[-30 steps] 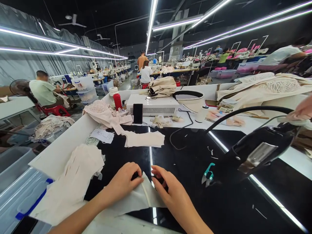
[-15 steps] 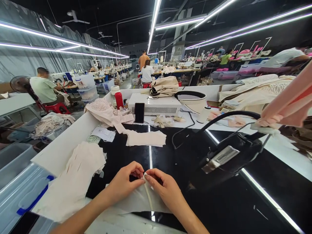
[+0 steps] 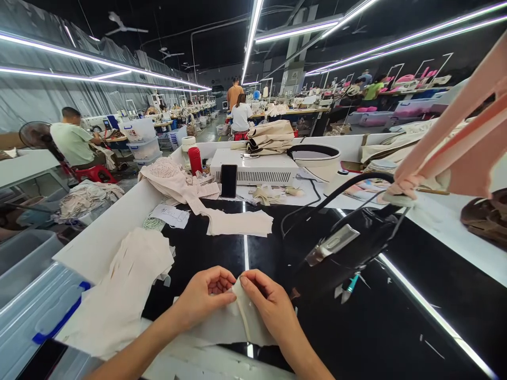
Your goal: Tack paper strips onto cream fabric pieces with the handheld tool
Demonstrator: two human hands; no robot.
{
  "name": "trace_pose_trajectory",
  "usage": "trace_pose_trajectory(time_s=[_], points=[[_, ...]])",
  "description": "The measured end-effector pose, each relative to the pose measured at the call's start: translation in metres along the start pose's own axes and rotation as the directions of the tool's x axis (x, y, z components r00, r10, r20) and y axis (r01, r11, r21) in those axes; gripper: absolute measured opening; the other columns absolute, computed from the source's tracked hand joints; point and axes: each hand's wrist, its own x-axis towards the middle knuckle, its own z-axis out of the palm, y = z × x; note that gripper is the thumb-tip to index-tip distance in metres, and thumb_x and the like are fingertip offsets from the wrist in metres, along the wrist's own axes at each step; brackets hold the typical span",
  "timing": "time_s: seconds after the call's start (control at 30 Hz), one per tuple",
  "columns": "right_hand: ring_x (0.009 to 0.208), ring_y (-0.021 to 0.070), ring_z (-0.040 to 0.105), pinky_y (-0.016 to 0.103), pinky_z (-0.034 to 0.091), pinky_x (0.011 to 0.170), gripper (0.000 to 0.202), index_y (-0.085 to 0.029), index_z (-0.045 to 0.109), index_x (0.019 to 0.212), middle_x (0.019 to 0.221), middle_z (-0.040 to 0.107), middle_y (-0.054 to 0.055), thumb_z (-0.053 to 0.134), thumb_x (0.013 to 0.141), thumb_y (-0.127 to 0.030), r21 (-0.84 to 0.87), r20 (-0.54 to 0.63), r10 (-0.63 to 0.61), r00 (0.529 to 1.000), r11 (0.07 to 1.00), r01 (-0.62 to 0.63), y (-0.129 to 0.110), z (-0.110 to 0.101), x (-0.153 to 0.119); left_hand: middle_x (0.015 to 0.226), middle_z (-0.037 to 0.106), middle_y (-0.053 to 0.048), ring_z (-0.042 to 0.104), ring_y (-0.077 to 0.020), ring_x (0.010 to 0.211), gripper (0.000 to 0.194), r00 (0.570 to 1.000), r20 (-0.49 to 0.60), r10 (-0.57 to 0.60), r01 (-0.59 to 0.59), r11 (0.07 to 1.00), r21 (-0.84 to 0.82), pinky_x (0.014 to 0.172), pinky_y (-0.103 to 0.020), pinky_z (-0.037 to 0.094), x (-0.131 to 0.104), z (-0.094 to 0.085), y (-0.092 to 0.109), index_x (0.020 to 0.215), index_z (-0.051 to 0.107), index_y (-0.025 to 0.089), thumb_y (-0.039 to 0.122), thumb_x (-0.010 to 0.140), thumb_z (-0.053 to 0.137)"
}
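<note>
Two bare hands meet over a pale cream fabric piece (image 3: 233, 327) lying at the near edge of the black glossy worktable (image 3: 396, 327). The left hand (image 3: 204, 298) has its fingers curled in, thumb and fingertips pinching the top edge of the fabric piece. The right hand (image 3: 269, 309) pinches the same raised edge from the other side, its fingertips almost touching those of the left hand, so that the cloth stands up in a small fold between them while the rest lies flat on the worktable.

Just right of the right hand a black iron-like tool (image 3: 340, 258) hangs tilted above the worktable, with a metal plate on its side and a black cable (image 3: 348, 184) arching up from it. A co-worker's hand (image 3: 407, 182) reaches in from the right side of the worktable, holding the tool's top together with a scrap of white cloth. A teal-handled thread snip (image 3: 348, 285) lies on the worktable under the tool.

Left of the fabric piece a stack of cut cream pieces (image 3: 122, 285) rests on the worktable's white rim. Beyond the hands, toward the far side of the worktable, lie a flat strip of cream cloth (image 3: 237, 222), a dark phone (image 3: 228, 180) leaning on a white ventilated box (image 3: 257, 168), and a red bottle (image 3: 194, 159).
</note>
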Motion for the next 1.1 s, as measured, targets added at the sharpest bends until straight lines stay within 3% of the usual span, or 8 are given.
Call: trace_pose_trajectory(time_s=[0.27,0.53,0.9,1.1], points=[[0.065,0.0186,0.057,0.028,0.045,0.061,0.034,-0.022,0.07,0.079,0.07,0.064,0.0,0.059,0.087,-0.054,0.054,-0.007,-0.017,1.0,0.998,0.017,0.01,0.002,0.0,0.082,0.06,0.0,0.053,-0.014,0.076,0.027,0.999,0.031,-0.03,0.031,0.999,-0.032,0.074,-0.026,0.045,-0.002,0.002,0.006,0.091,0.069,0.014,0.033,0.076,0.079],[0.067,0.0187,0.058,0.028,0.045,0.06,0.036,-0.022,0.073,0.084,0.073,0.066,0.001,0.06,0.089,-0.056,0.084,0.012,-0.026,1.0,0.996,0.025,0.018,0.002,0.0,0.076,0.055,0.0,0.046,-0.0131,0.07,0.034,1.0,0.027,-0.006,0.005,0.998,0.058,0.066,-0.025,0.037,-0.002,0.003,0.011,0.091,0.07,0.015,0.048,0.085,0.072],[0.065,0.0172,0.055,0.027,0.042,0.06,0.038,-0.021,0.07,0.083,0.072,0.063,0.0,0.066,0.085,-0.059,0.134,0.036,-0.001,0.999,0.991,-0.004,0.017,0.005,-0.001,0.079,0.058,-0.001,0.048,-0.0146,0.073,0.032,0.999,0.011,0.034,-0.035,0.994,0.101,0.067,-0.025,0.037,-0.001,0.004,0.009,0.088,0.07,0.015,0.046,0.089,0.066],[0.062,0.0154,0.049,0.026,0.039,0.058,0.036,-0.021,0.067,0.077,0.068,0.057,-0.001,0.066,0.085,-0.055,0.134,0.042,0.019,0.999,0.991,-0.025,0.011,0.002,-0.002,0.073,0.053,0.0,0.044,-0.0135,0.069,0.029,1.0,-0.002,0.03,-0.03,0.995,0.097,0.062,-0.025,0.033,0.001,0.006,0.004,0.077,0.065,0.015,0.043,0.084,0.067]])
